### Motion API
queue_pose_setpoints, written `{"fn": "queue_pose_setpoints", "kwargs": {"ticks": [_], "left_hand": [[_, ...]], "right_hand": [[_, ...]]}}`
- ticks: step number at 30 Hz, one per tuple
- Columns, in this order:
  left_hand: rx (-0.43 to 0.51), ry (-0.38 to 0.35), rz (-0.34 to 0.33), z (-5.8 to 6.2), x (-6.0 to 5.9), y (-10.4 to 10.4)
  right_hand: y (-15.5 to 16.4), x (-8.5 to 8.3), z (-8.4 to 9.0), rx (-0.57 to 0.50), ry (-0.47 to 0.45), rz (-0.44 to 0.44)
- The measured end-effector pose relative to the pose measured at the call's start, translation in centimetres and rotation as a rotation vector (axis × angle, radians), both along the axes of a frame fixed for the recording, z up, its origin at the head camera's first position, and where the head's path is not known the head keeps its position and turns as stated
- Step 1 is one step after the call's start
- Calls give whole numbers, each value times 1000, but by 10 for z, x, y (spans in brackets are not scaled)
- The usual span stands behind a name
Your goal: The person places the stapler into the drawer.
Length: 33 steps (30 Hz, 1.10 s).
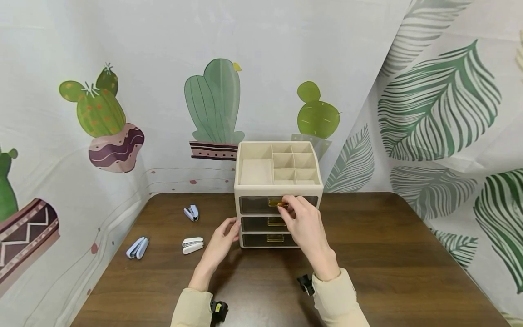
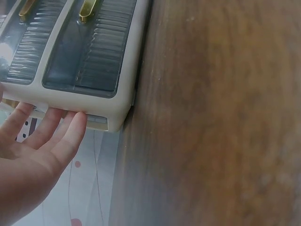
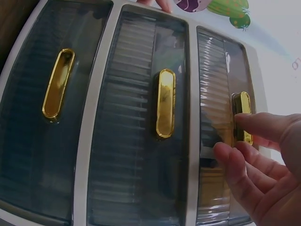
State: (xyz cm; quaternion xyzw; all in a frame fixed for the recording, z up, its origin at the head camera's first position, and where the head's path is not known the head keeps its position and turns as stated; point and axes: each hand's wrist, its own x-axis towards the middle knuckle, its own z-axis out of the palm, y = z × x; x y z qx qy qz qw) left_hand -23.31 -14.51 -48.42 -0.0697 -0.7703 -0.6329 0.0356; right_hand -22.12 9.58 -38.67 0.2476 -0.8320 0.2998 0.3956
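Note:
A cream desktop organizer [image 1: 278,191] with three smoky see-through drawers stands on the table, every drawer pushed in. My right hand [image 1: 304,222] is at the top drawer's gold handle [image 3: 246,108]. One fingertip overlaps this handle in the right wrist view, while the thumb [image 3: 225,155] sits apart from it, in front of the drawer. Gold handles also mark the middle drawer [image 3: 165,103] and the bottom drawer [image 3: 59,84]. My left hand [image 1: 222,240] rests extended fingertips [image 2: 75,127] against the organizer's left side.
Left of the organizer lie a small blue stapler [image 1: 191,212], a white stapler [image 1: 192,245] and another blue stapler [image 1: 138,248]. Open compartments [image 1: 294,161] form the organizer's top. Behind the brown wooden table [image 1: 376,254] hangs a cloth [image 1: 269,54] printed with cacti and leaves.

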Motion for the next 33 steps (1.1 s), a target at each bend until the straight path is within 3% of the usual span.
{"fn": "queue_pose_setpoints", "kwargs": {"ticks": [11, 19, 27, 33], "left_hand": [[0, 3, 8, 0, -1, 0], [17, -6, -5, 1, -1, 0], [12, -11, -33, 30, 17, 3], [14, -6, -34, 33, 19, 3]], "right_hand": [[1, -7, -4, -3, 44, 9], [6, -3, -2, 45, -27, -5], [15, 6, 5, 92, -124, 63], [23, 14, 14, 57, -140, 114]]}}
